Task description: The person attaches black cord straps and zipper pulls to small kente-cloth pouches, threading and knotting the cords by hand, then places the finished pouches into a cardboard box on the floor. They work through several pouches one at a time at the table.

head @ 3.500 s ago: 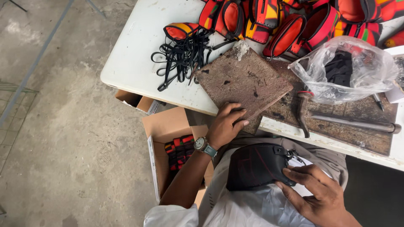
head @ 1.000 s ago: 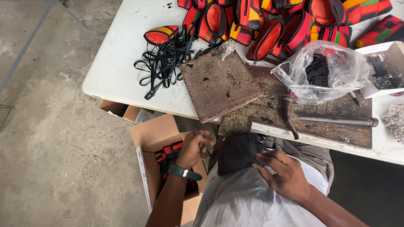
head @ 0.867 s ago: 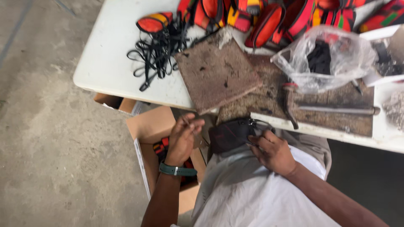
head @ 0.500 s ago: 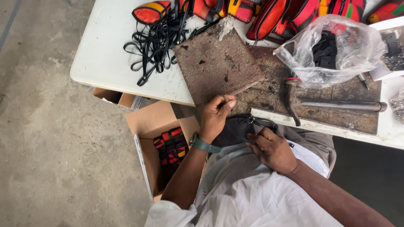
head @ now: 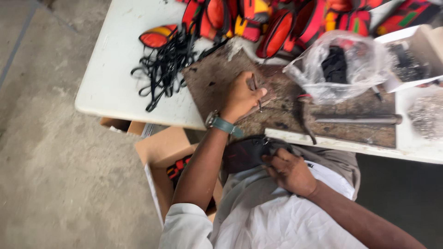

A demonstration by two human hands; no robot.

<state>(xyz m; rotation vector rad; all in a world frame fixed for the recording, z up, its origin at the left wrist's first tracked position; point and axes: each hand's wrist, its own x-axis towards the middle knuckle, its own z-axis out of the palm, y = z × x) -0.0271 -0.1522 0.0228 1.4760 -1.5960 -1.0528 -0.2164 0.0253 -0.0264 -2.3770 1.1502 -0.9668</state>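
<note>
Gripping the dark pouch [head: 247, 152] against the lap, the right hand [head: 290, 171] curls its fingers over the pouch's edge. At 11 o'clock from it, the left hand [head: 240, 97] pinches a thin metal tool [head: 256, 90] above the worn wooden board [head: 217, 83]. Farther off at 12 lie black cords [head: 161, 69] and bright pouches [head: 277, 23]. Such a light pinch could let the tool slip and jab the board.

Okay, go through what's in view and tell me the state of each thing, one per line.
Left hand: on the worn board, fingers pinching a thin metal tool.
Right hand: gripping the dark pouch in the lap.
Plastic bag: on the table, holding dark pieces.
Cardboard box: open, on the floor.
Black cords: tangled.
</note>
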